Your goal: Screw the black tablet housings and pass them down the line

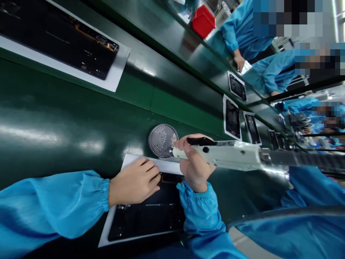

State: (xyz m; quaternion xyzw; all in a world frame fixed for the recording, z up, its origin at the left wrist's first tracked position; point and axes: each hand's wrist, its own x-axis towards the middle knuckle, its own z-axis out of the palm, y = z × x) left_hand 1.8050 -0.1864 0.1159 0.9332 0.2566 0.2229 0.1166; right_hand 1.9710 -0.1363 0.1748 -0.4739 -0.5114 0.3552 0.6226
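Observation:
My right hand (195, 162) is wrapped around a white electric screwdriver (229, 154) with a black lever. Its tip meets the right edge of a round metal tray (161, 140) with a dimpled surface full of small pits. My left hand (136, 181) lies palm down over the upper left part of a black tablet body (145, 219), fingers slightly bent and holding nothing. White paper (167, 165) is spread under that tablet. The right forearm covers the tablet's right side, and the screwdriver's bit is too small to make out.
Another opened tablet (59, 39) lies on white paper at upper left. More tablets (232, 117) line the green bench (67, 104) to the right. Co-workers in blue sleeves (242, 21) sit across, near a red bin (203, 21). A dark cable (283, 212) crosses at lower right.

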